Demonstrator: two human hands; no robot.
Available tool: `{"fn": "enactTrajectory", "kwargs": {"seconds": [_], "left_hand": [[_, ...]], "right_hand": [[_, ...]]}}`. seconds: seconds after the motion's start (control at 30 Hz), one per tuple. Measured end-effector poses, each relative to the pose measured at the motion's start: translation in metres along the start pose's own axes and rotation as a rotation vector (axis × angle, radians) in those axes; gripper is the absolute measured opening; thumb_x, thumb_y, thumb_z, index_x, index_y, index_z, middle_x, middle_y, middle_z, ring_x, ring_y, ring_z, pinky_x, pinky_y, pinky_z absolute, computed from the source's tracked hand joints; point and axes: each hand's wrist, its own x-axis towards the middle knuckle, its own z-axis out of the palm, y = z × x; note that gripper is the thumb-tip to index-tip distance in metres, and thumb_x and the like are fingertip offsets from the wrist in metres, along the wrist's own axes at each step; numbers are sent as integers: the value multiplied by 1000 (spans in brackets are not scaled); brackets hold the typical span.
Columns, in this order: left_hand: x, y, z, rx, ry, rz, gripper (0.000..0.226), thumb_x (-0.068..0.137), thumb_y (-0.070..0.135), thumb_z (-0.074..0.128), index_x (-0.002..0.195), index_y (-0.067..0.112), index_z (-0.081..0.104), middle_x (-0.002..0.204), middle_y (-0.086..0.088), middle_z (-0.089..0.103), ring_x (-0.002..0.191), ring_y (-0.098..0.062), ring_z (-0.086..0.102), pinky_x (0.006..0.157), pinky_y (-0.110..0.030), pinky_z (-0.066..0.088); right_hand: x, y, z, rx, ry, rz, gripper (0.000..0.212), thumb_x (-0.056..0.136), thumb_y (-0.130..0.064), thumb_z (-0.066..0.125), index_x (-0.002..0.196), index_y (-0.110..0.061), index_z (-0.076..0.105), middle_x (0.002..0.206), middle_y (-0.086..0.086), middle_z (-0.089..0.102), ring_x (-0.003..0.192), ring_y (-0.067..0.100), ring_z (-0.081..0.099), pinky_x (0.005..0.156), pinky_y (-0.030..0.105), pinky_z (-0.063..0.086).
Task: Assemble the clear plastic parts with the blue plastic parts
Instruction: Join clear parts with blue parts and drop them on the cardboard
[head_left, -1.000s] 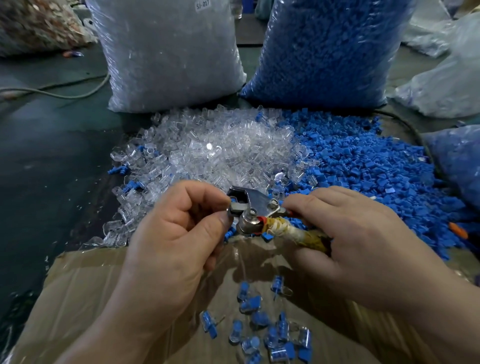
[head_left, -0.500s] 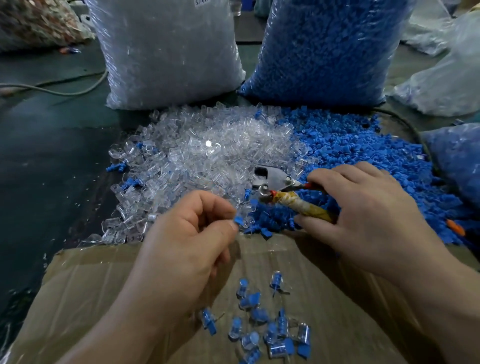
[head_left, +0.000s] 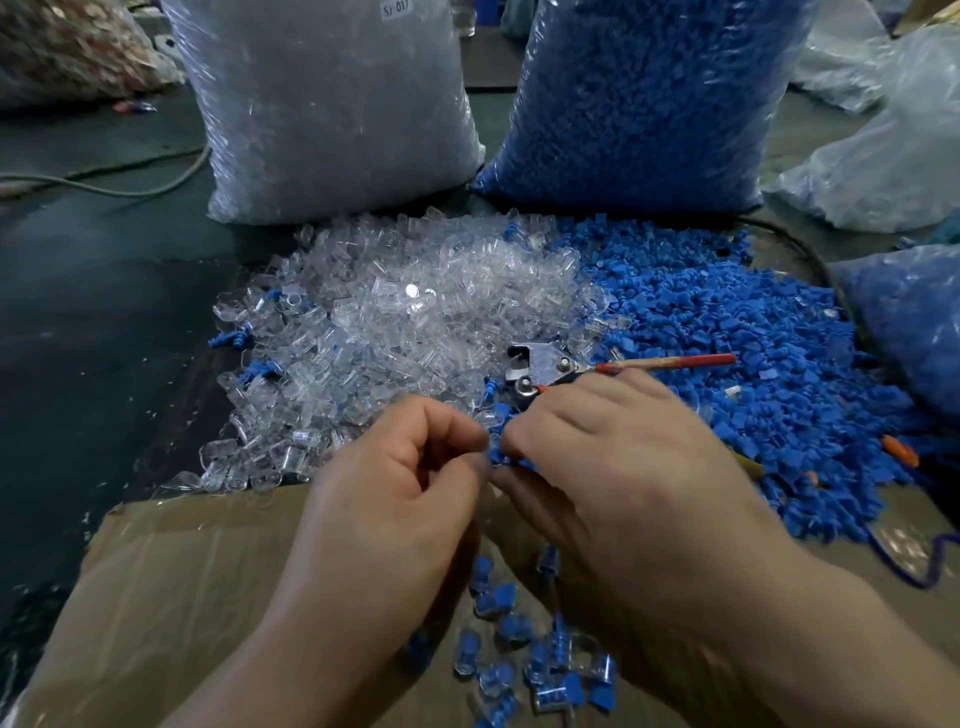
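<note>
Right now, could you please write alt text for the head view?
A left hand and right hand pinch a blue part between them above cardboard strewn with assembled pieces. Behind lie a clear pile, a blue pile and a metal tool.

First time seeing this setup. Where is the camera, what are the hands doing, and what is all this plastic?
No machine: a person works bare-handed, and the one camera sits on their head, looking down. The left hand and right hand meet fingertip to fingertip, pinching a blue part. Beyond them lie a pile of clear parts and a pile of blue parts, with a metal hand tool on them. On the cardboard below lie joined pieces.
</note>
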Motion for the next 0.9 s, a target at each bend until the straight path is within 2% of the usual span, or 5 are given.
{"fn": "enactTrajectory", "kwargs": {"seconds": [0.17, 0.33, 0.43, 0.63, 0.9], "left_hand": [[-5, 7, -2, -21, 5, 77, 11, 82, 43, 65, 93, 43, 68, 71, 13, 72, 58, -3, 67, 52, -19, 55], [-2, 10, -7, -168, -122, -70, 50, 73, 69, 50, 80, 22, 66, 52, -4, 63, 42, -11, 55, 40, -18, 41], [-2, 11, -10, -242, -182, -56, 46, 81, 68, 61, 79, 23, 65, 50, 0, 58, 42, -10, 50, 40, -21, 40], [-4, 12, -15, -62, -254, 267, 19, 83, 50, 60, 96, 37, 66, 72, 3, 67, 56, -8, 60, 47, -27, 50], [5, 6, -30, 561, -369, 305, 14, 74, 44, 53, 85, 39, 59, 85, 26, 63, 74, 2, 61, 53, -15, 45]], "right_hand": [[-3, 1, 2, 8, 36, -19, 4, 88, -18, 60, 90, -16, 63, 81, -1, 60, 74, 24, 55, 69, 36, 39], [-1, -3, 1, 82, 87, -96, 16, 94, -18, 51, 93, -10, 65, 87, 4, 60, 78, 26, 53, 70, 42, 45], [-3, -9, -2, 177, 35, -36, 22, 97, -25, 46, 87, -13, 61, 83, 0, 56, 77, 22, 50, 68, 39, 43], [-7, -10, -13, 1092, -304, 559, 26, 79, -38, 47, 64, -18, 54, 54, -7, 48, 50, 5, 44, 49, 28, 35], [-12, 4, -1, -8, -185, 336, 35, 88, -62, 27, 84, -32, 43, 81, -14, 56, 71, 7, 53, 57, 33, 41]]}}
